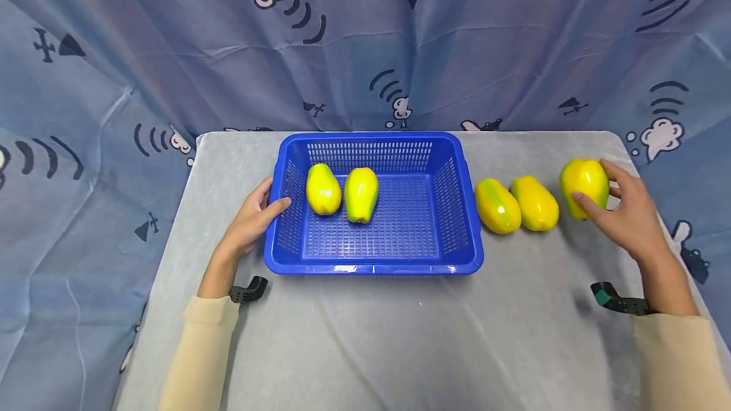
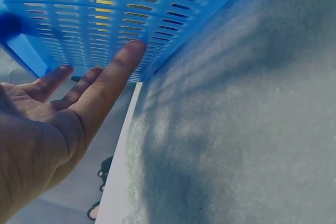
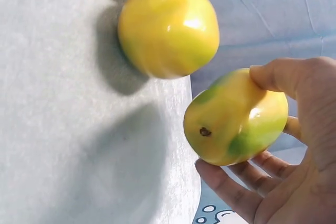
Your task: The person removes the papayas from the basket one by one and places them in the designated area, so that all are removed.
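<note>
My right hand holds a yellow-green papaya between thumb and fingers, above the table's right edge. In the right wrist view this papaya shows a dark stem spot, and a shadow falls on the cloth beside it. Two more papayas, one beside the basket and another next to it, lie on the table. My left hand grips the left side of a blue plastic basket, thumb over the rim and fingers outside. Inside the basket are two papayas, one at left, another beside it.
A grey cloth-covered table carries everything. Behind and beside it hangs a blue patterned curtain. The basket has slotted walls and a raised rim, and stands toward the back of the table.
</note>
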`<state>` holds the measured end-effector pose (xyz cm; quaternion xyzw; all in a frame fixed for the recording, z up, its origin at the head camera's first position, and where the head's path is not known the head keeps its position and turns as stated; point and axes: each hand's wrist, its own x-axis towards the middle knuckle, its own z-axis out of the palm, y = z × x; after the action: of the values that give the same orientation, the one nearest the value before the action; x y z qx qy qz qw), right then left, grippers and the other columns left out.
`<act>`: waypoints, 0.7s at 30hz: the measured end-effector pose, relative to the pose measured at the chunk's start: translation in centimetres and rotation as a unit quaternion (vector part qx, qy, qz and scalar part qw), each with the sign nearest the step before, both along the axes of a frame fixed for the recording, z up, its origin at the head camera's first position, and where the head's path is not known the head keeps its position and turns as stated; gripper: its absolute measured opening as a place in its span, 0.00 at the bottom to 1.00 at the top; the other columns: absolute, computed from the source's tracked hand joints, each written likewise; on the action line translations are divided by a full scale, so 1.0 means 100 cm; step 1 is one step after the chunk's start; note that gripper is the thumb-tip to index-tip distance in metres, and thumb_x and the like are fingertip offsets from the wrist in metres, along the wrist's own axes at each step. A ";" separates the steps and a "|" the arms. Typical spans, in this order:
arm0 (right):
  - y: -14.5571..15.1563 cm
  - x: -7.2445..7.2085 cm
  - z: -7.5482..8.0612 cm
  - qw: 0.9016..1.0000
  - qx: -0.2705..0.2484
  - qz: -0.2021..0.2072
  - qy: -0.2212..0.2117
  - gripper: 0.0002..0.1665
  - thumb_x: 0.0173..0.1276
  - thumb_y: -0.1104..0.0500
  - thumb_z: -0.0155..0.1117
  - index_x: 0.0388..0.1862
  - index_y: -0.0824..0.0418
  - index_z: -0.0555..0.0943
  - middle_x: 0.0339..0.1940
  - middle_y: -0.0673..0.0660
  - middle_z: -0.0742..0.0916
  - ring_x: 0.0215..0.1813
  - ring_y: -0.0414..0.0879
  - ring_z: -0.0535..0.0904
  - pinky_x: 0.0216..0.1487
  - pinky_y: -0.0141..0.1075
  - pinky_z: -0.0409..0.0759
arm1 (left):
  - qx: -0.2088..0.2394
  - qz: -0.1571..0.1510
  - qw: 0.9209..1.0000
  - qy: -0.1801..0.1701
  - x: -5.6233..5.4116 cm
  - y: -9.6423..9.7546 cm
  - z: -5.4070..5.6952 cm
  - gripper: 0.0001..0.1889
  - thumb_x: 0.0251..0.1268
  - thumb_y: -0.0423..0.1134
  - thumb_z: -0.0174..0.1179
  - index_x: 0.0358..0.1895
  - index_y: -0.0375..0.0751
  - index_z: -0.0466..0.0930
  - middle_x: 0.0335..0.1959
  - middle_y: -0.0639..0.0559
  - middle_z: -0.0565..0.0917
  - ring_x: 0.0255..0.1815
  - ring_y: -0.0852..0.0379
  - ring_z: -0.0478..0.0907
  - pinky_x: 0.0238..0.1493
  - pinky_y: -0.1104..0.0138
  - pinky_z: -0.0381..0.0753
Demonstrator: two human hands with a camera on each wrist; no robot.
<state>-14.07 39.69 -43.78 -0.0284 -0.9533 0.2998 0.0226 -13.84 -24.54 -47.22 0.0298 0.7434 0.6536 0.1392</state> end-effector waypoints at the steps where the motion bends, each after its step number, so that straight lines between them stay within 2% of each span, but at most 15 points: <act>1: 0.001 -0.001 -0.001 1.000 0.002 0.004 0.000 0.47 0.79 0.50 0.63 0.88 0.58 0.53 0.80 0.76 0.67 0.77 0.76 0.61 0.86 0.47 0.60 | -0.001 0.000 1.000 -0.001 0.000 0.000 0.000 0.35 0.80 0.37 0.53 0.85 0.40 0.52 0.78 0.33 0.69 0.66 0.43 0.78 0.53 0.68 0.89; 2: 0.002 -0.001 -0.002 1.000 0.002 0.010 0.000 0.47 0.79 0.50 0.63 0.88 0.59 0.53 0.80 0.77 0.67 0.76 0.75 0.61 0.86 0.47 0.60 | -0.001 0.000 1.000 -0.002 0.000 0.000 0.001 0.35 0.80 0.37 0.53 0.85 0.40 0.52 0.78 0.33 0.69 0.66 0.42 0.78 0.54 0.67 0.90; 4: 0.005 -0.002 -0.005 1.000 0.003 0.020 -0.002 0.48 0.78 0.51 0.63 0.88 0.61 0.53 0.79 0.78 0.67 0.75 0.75 0.61 0.87 0.52 0.60 | -0.001 0.000 1.000 -0.001 -0.001 0.000 0.000 0.35 0.80 0.37 0.53 0.85 0.39 0.53 0.77 0.33 0.70 0.65 0.44 0.79 0.54 0.67 0.90; 7: 0.007 -0.003 -0.008 1.000 0.006 0.023 -0.014 0.49 0.78 0.50 0.63 0.88 0.63 0.52 0.79 0.80 0.66 0.74 0.78 0.61 0.81 0.67 0.64 | -0.003 -0.001 1.000 0.000 -0.001 -0.001 -0.001 0.35 0.80 0.37 0.54 0.85 0.39 0.53 0.77 0.33 0.70 0.64 0.45 0.79 0.54 0.68 0.89; 9: 0.007 -0.004 -0.007 0.999 0.007 0.020 -0.025 0.49 0.79 0.50 0.62 0.88 0.64 0.50 0.79 0.81 0.64 0.74 0.80 0.60 0.72 0.80 0.62 | -0.001 -0.001 1.000 0.004 -0.002 0.000 -0.001 0.35 0.79 0.37 0.54 0.85 0.39 0.53 0.77 0.33 0.70 0.64 0.46 0.79 0.53 0.69 0.89; 21: 0.008 -0.007 -0.008 0.998 0.013 0.033 -0.045 0.51 0.79 0.49 0.61 0.88 0.65 0.48 0.80 0.83 0.60 0.72 0.84 0.61 0.65 0.82 0.64 | 0.000 0.000 1.000 0.000 -0.002 0.000 0.001 0.35 0.79 0.37 0.54 0.84 0.38 0.54 0.77 0.32 0.70 0.62 0.51 0.80 0.53 0.70 0.89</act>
<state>-14.73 40.47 -44.57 -0.0099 -0.9576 0.2865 -0.0300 -14.03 -24.58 -47.15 0.0299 0.7432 0.6538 0.1388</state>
